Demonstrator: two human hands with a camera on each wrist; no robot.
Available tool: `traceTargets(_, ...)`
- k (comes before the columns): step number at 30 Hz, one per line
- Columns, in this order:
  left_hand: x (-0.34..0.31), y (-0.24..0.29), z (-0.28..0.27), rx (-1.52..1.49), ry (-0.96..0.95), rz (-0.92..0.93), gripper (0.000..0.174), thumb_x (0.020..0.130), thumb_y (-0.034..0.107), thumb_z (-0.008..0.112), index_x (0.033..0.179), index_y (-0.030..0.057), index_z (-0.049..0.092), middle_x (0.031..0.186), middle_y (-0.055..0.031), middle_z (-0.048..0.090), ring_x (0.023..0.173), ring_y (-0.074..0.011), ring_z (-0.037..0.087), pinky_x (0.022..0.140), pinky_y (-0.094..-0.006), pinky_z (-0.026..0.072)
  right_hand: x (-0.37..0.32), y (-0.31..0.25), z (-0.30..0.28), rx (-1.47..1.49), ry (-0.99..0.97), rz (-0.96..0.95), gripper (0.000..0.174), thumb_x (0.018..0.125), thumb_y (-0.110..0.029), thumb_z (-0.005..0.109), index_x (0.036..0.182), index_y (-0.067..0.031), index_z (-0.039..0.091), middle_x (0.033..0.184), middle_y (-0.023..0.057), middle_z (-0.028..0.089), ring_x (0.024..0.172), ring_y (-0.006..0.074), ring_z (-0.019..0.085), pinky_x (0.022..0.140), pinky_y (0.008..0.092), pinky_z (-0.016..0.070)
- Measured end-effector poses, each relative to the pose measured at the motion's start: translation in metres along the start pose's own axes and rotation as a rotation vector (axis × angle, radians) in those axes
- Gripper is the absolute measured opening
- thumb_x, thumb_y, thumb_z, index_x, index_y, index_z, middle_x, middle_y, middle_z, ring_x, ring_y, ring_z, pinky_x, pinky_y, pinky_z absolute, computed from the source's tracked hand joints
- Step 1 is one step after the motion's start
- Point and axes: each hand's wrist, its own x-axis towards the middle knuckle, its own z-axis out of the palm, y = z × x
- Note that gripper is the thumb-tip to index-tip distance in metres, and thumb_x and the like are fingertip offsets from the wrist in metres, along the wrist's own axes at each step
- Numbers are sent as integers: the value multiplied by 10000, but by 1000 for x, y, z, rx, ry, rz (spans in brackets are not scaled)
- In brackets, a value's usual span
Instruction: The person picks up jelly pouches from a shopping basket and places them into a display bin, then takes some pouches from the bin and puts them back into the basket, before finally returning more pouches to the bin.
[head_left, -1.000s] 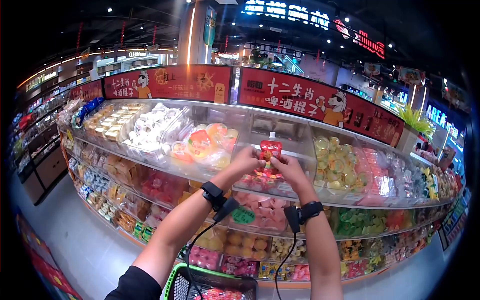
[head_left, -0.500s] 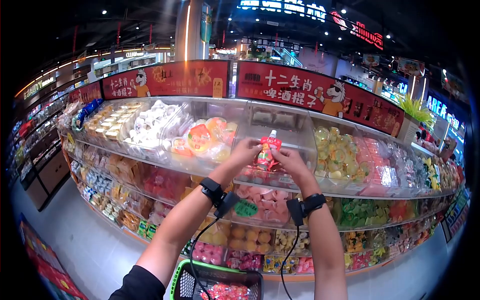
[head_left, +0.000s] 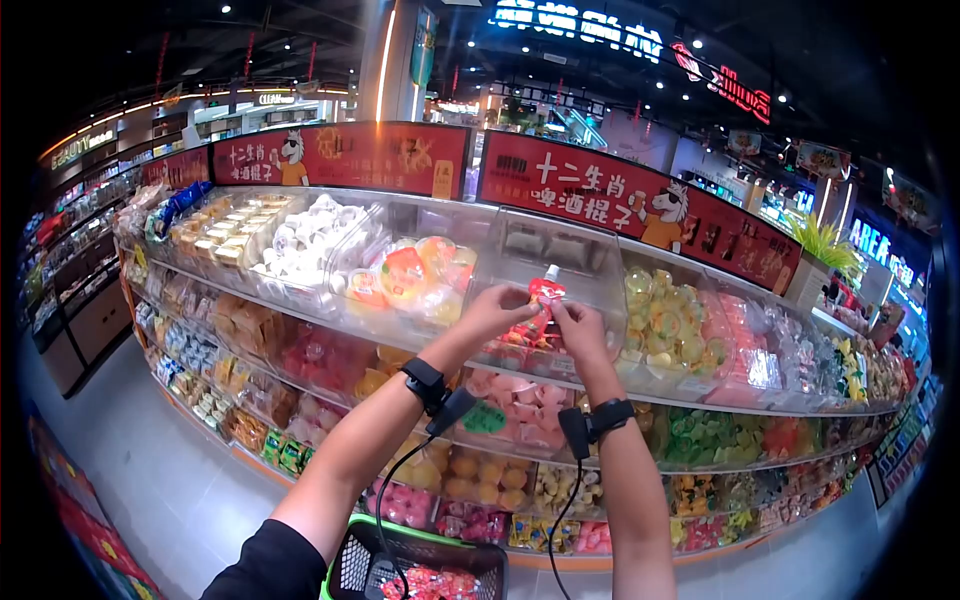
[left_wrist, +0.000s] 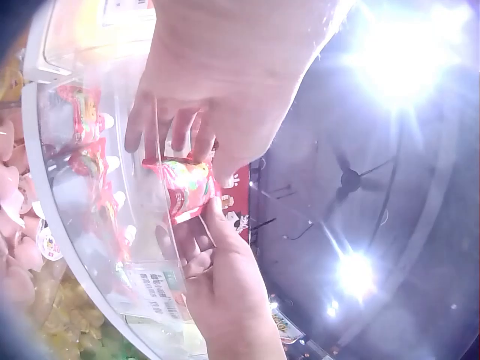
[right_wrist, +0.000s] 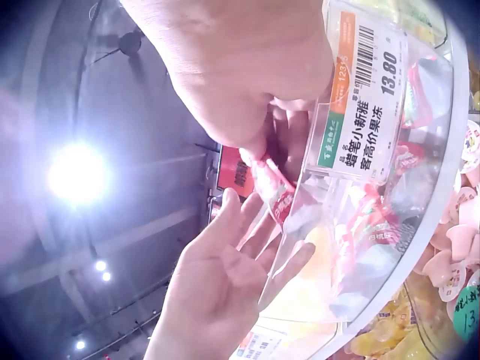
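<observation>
A red pouch with a white spout [head_left: 546, 290] is pinched upright between the thumb and fingers of my right hand [head_left: 583, 335], above a clear bin. My left hand [head_left: 500, 312] is at the pouch's left side. In the right wrist view the left hand [right_wrist: 214, 281] has its fingers spread beside the pouch [right_wrist: 271, 187], while the right hand [right_wrist: 240, 64] grips its upper part. The left wrist view shows the left fingers hanging loosely near the pouch [left_wrist: 186, 187]; whether they touch it is unclear. Similar red pouches [left_wrist: 96, 161] lie in the bin.
Bins of white cups [head_left: 315, 240] and large round packs [head_left: 420, 275] stand left, yellow jellies [head_left: 665, 315] right. A price label [right_wrist: 364, 94] is fixed to the bin front. Red signs [head_left: 580, 185] line the shelf top. A green-rimmed basket [head_left: 440, 545] holding red packs is below.
The pouch first stood upright facing me, then tilted and turned between both hands. Now it is slightly higher, with the left fingers loosened at its side.
</observation>
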Motion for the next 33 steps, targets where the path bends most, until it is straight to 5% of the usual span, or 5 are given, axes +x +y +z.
traceTargets(4,-3,9,-6,-115,-251,-154,401,904,222,572,1202,-43,532,974,-142,629,830,-199,645,656,-281,537,-15,-14,5,187,-152,3,269,929,-252,551,1005,-7,631,890,56,662,787,117,629,667,255,509)
traceTargets(14,1,-8,-5,-178,-29,-200,349,960,237,461,1226,17,515,993,-66,607,887,-163,618,679,-322,539,-7,1,1,85,46,-85,262,912,-211,581,1089,-17,570,897,40,653,730,105,606,642,232,506)
traceTargets(26,-5,3,-15,-90,-314,-174,367,980,268,433,1268,54,513,1160,-52,586,1066,-150,542,859,-331,449,-3,3,18,-87,-48,-41,482,778,-270,728,1063,47,501,902,133,640,790,209,656,646,316,525)
traceTargets(29,-5,2,-12,-149,-214,-206,343,977,213,420,1264,57,526,1195,-50,573,1089,-152,531,891,-335,423,26,37,11,-288,-92,-126,346,730,-129,726,976,64,578,851,125,635,711,195,632,584,329,503)
traceTargets(33,1,-13,-11,-153,-106,-170,335,968,172,413,1253,47,537,1219,-55,564,1117,-175,511,922,-341,400,19,1,14,-546,-110,156,129,700,-14,647,807,48,610,732,118,629,647,196,621,543,348,478)
